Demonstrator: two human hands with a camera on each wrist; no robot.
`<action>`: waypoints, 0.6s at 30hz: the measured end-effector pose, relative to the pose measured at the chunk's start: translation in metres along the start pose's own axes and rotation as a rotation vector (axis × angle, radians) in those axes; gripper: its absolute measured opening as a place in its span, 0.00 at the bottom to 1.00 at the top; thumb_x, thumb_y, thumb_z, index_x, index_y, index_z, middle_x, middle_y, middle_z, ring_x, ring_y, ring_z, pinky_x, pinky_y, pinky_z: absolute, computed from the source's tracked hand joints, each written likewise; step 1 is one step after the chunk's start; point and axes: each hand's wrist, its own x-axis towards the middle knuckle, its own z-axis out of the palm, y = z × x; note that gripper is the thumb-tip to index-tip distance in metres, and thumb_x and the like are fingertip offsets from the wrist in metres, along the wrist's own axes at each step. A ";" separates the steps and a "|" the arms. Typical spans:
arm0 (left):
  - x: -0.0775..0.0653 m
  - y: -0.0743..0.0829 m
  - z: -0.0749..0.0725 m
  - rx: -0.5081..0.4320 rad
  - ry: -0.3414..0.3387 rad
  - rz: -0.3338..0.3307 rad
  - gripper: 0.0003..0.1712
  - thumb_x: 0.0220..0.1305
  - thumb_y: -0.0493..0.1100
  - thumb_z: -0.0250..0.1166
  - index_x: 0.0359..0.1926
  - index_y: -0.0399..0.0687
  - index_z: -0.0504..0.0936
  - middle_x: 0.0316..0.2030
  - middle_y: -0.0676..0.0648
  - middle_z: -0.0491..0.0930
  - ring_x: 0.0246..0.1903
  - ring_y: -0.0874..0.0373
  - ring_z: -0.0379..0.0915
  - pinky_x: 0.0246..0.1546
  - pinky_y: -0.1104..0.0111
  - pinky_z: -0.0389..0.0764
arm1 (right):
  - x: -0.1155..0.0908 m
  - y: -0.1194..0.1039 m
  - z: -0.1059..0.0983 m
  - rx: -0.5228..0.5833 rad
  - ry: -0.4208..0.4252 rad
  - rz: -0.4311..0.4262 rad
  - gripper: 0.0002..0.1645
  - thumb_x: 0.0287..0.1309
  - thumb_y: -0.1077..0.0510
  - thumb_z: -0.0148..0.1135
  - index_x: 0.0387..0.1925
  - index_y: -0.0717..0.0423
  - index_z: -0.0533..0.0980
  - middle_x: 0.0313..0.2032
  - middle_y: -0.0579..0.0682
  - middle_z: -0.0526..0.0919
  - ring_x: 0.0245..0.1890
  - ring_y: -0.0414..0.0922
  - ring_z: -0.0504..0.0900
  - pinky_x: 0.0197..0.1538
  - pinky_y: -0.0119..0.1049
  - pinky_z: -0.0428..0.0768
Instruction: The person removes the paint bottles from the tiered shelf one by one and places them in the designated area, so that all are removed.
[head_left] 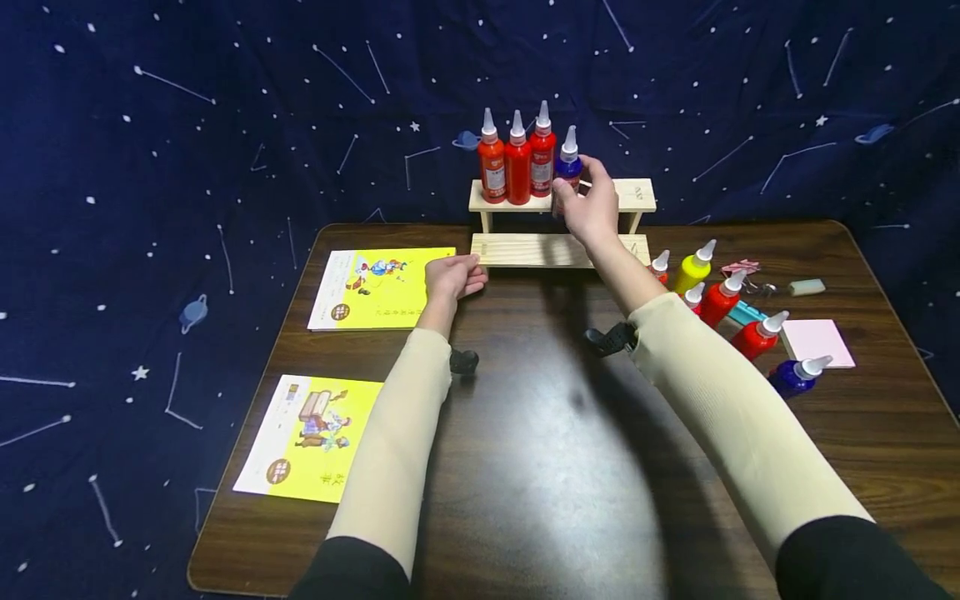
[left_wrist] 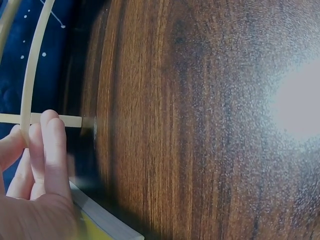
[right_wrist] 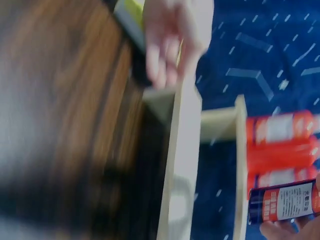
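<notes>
My right hand [head_left: 594, 207] grips a blue paint bottle [head_left: 568, 169] with a white nozzle, upright at the upper tier of a two-tier wooden rack [head_left: 555, 252]. In the right wrist view the bottle's labelled side [right_wrist: 287, 201] shows beside the upper board; whether its base touches the board I cannot tell. Left of it on that tier stand an orange-red bottle [head_left: 492, 171] and two red bottles [head_left: 518, 171]. My left hand [head_left: 450, 277] pinches the left end of the lower board [left_wrist: 33, 70] between thumb and fingers.
Several paint bottles, among them a yellow one [head_left: 692, 273] and a dark blue one [head_left: 792, 379], stand on the right beneath my forearm. Near them lie a pink notepad [head_left: 819, 342] and an eraser [head_left: 807, 287]. Two yellow books [head_left: 405, 308] lie left.
</notes>
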 end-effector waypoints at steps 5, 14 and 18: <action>0.001 -0.001 0.000 -0.003 0.001 -0.005 0.17 0.59 0.42 0.69 0.47 0.37 0.83 0.30 0.41 0.84 0.28 0.54 0.85 0.34 0.64 0.86 | -0.047 -0.004 -0.010 0.160 0.002 -0.100 0.27 0.60 0.62 0.63 0.60 0.63 0.69 0.51 0.62 0.79 0.47 0.53 0.80 0.54 0.36 0.79; 0.002 -0.001 0.002 -0.016 -0.003 -0.012 0.17 0.59 0.41 0.69 0.47 0.37 0.83 0.32 0.40 0.85 0.29 0.53 0.85 0.34 0.64 0.86 | -0.155 0.004 -0.066 0.196 0.002 -0.069 0.28 0.57 0.69 0.63 0.59 0.71 0.69 0.49 0.68 0.78 0.46 0.52 0.78 0.52 0.36 0.80; 0.001 0.001 0.000 -0.001 -0.001 -0.026 0.17 0.59 0.42 0.69 0.48 0.38 0.83 0.33 0.40 0.85 0.31 0.53 0.85 0.35 0.65 0.86 | -0.189 0.030 -0.087 0.134 0.089 0.001 0.28 0.57 0.69 0.63 0.60 0.70 0.69 0.51 0.67 0.78 0.43 0.40 0.78 0.47 0.20 0.79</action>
